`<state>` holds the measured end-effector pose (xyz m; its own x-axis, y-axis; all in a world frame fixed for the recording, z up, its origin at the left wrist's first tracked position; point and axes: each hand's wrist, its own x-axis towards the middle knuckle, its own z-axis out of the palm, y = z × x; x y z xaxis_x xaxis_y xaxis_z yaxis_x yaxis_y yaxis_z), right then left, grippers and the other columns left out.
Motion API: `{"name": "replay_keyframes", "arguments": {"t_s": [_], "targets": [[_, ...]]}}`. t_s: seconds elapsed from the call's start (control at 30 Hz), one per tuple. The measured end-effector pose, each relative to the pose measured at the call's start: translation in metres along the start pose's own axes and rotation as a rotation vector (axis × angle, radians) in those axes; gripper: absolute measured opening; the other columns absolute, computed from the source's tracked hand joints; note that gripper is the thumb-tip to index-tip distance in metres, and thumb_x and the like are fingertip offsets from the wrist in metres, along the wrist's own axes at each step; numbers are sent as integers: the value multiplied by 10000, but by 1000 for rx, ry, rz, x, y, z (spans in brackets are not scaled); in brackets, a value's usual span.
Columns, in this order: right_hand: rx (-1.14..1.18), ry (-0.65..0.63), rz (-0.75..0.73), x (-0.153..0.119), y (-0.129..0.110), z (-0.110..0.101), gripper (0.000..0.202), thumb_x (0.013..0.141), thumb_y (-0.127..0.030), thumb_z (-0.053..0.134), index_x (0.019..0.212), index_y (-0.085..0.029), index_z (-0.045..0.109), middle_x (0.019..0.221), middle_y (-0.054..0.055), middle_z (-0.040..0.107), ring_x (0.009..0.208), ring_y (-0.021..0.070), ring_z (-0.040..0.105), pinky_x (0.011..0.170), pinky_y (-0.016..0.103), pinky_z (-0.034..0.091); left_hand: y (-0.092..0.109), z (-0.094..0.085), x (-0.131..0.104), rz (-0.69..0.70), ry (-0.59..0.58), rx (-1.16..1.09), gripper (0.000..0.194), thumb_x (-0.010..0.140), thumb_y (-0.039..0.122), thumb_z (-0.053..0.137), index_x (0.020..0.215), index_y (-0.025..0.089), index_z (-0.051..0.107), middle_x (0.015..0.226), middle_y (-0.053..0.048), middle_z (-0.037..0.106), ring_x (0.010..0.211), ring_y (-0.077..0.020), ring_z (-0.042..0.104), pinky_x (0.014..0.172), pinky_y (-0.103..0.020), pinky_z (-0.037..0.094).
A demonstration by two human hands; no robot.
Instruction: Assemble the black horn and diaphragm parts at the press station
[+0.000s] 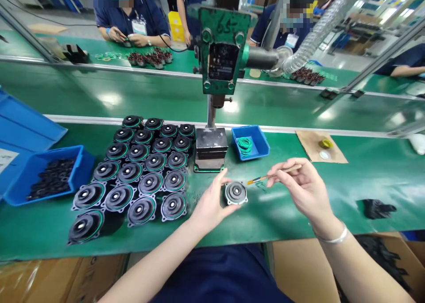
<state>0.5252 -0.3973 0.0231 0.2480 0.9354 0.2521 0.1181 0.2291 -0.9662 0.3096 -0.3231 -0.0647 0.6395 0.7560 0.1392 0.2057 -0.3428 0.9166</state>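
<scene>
My left hand [212, 201] is closed around a round black motor housing [236, 191] with small lugs on its rim, its face turned up toward me. Between the thumb and fingers of my right hand [300, 183] is a thin paintbrush [265, 177], its orange bristles pointing left, close to the housing's right edge. No green ring shows on this housing. To the left, rows of similar housings [142, 210] with green rings stand on the green table [252, 223]. A blue bin [262, 139] behind my hands holds green O-rings [245, 146].
A press [226, 51] stands over a metal block [211, 143] behind my left hand. A blue bin of black parts [78, 172] is at left. Cardboard [307, 146] carries a yellow pot [326, 143]; a black part [378, 209] lies right. People [133, 20] sit across the bench.
</scene>
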Motion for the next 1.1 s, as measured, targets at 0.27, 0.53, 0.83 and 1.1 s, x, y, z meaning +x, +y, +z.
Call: {"name": "replay_keyframes", "arguments": {"t_s": [0.27, 0.53, 0.83, 1.1], "targets": [[56, -371, 142, 11, 10, 27, 103, 968, -235, 560, 1011, -205, 472, 918, 26, 670, 725, 115, 696, 671, 263, 581, -2, 3, -35, -101, -80, -331, 921, 713, 183, 818, 1452, 245, 272, 1276, -113, 590, 1216, -260, 594, 1068, -455, 472], [-414, -678, -61, 33, -4, 32, 71, 1016, -266, 447, 1015, -200, 472, 923, 34, 656, 779, 115, 659, 709, 262, 553, -9, 2, -33, -106, -79, -321, 910, 707, 229, 834, 1446, 233, 304, 1300, -118, 594, 1241, -265, 582, 1067, -460, 486], [-810, -758, -351, 36, -26, 23, 107, 1028, -211, 390, 1009, -193, 494, 900, 42, 661, 783, 140, 646, 701, 266, 524, -8, 3, -32, -64, -82, -337, 861, 739, 247, 813, 1435, 237, 307, 1274, -111, 613, 1211, -257, 607, 1045, -453, 503], [-847, -644, -290, -12, -31, 24, 15, 1000, -196, 470, 1015, -198, 471, 805, 6, 644, 638, 113, 607, 616, 231, 494, -8, 11, -38, -24, -49, -243, 852, 778, 242, 779, 1457, 219, 265, 1273, -124, 615, 1207, -266, 606, 1073, -486, 469]]}}
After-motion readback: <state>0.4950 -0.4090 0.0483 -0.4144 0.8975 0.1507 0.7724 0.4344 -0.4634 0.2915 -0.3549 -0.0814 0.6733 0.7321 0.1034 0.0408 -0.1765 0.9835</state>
